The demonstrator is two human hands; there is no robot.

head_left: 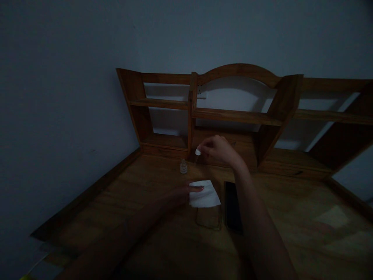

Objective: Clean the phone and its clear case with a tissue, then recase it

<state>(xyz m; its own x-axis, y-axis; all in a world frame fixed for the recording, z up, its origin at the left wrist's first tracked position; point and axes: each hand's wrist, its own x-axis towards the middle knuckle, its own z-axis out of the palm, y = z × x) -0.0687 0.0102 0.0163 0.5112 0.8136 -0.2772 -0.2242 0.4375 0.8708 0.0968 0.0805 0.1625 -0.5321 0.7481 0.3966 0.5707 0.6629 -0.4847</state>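
Observation:
My left hand [186, 193] is closed on a folded white tissue [204, 194], with the thumb lying across its top. My right hand [217, 149] pinches a small white bottle cap [197, 152] in the air. A faint thin stem seems to hang below the cap, but the dim light hides its detail. Below and to the left of the cap, a small clear glass bottle [183, 167] stands upright and uncapped on the desk. A clear phone case [208, 218] lies partly under the tissue. Beside it, a dark phone [232, 206] is partly covered by my right forearm.
The wooden desk [122, 198] backs onto a wooden shelf unit [236, 113] with several open compartments. A raised wooden edge [96, 184] runs along the left wall. Behind the shelf is a wall socket [201, 92]. A white cable [37, 264] shows at lower left.

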